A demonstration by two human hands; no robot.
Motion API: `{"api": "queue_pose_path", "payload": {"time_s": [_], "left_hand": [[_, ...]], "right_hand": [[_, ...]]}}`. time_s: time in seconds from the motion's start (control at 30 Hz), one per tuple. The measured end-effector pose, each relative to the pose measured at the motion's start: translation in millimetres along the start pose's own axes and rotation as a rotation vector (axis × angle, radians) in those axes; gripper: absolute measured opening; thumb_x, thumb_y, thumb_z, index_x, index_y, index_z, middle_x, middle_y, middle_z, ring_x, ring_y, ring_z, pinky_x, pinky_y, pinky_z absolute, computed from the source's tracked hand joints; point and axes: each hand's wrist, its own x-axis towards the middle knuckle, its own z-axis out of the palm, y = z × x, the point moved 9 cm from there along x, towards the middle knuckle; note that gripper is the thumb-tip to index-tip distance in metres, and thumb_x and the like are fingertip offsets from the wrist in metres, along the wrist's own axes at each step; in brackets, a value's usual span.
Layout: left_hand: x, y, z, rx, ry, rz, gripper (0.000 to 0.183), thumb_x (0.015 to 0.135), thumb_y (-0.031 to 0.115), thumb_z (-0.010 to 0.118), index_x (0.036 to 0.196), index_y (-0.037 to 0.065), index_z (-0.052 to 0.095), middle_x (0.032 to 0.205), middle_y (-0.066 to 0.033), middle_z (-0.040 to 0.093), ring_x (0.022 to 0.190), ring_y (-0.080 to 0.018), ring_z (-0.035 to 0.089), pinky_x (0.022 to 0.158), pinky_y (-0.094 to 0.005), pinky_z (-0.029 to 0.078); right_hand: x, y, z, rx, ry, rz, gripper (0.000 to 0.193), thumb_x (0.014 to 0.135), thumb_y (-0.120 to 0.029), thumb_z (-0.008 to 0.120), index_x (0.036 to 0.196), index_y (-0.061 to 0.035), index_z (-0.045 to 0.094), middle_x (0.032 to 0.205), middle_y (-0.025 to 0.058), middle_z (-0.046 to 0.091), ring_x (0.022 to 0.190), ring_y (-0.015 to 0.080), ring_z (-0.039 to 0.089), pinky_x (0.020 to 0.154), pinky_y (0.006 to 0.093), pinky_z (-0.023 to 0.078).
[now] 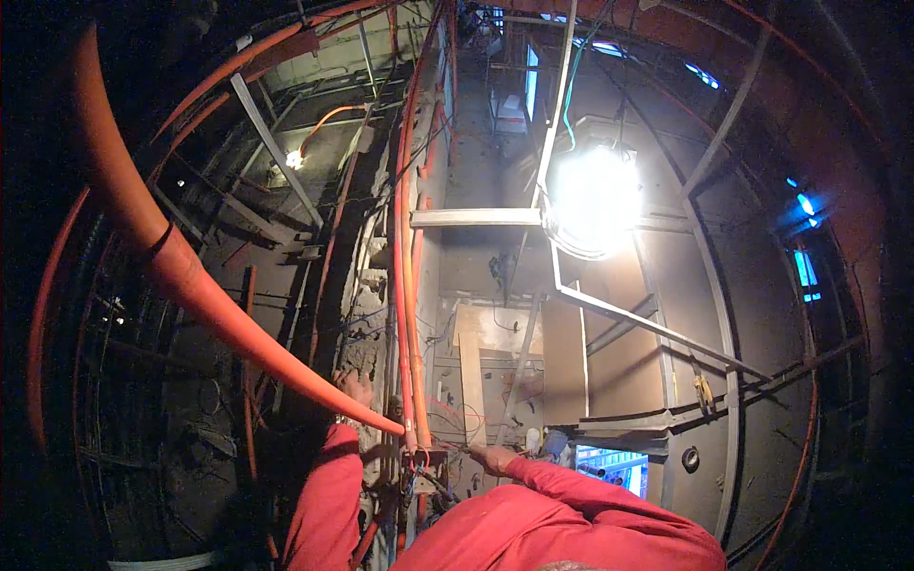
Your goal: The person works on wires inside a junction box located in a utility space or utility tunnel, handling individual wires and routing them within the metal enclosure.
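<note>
My left hand (355,386) rests at the rough, broken top of a wall (369,319), partly behind the thick orange conduit (271,357). Its fingers are too dim and covered to read. To the right, my right hand (492,461) reaches to a small junction box (426,463), its fingers drawn together beside thin red and dark wires. What they pinch, if anything, is too small to make out. The thick conduit ends at the box. Two upright orange conduits (408,314) also run down to it along the wall.
A glaring work lamp (595,200) hangs at the right by metal ceiling framing (476,217). Brown boards (619,343) lie below the framing. A wooden plank (470,366) stands lower down amid debris. Left of the wall, more metal profiles (276,147) cross, and another small lamp (295,160) glows.
</note>
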Motion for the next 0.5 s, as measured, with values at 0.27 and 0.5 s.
{"api": "queue_pose_path", "payload": {"time_s": [0.27,0.5], "left_hand": [[-7,-18,5,-0.027,-0.069,-0.132,0.031,0.084,0.029,0.06,0.078,-0.002,0.062,0.082,-0.0239,0.062,0.084,-0.0434,0.055,0.079,-0.0531,0.042],[-1,-16,8,-0.042,-0.163,-0.16,0.031,0.083,0.029,0.061,0.081,-0.002,0.062,0.081,-0.0243,0.061,0.077,-0.0443,0.055,0.075,-0.053,0.042]], "right_hand": [[-7,-24,-13,-0.028,-0.079,0.083,0.047,0.087,-0.011,0.049,0.134,-0.0105,0.043,0.115,0.0215,0.062,0.103,0.042,0.059,0.083,0.048,0.048],[-8,-26,-20,-0.006,-0.017,0.038,0.042,0.092,-0.018,0.047,0.134,-0.0117,0.043,0.108,0.0235,0.063,0.097,0.0439,0.061,0.08,0.0496,0.048]]}}
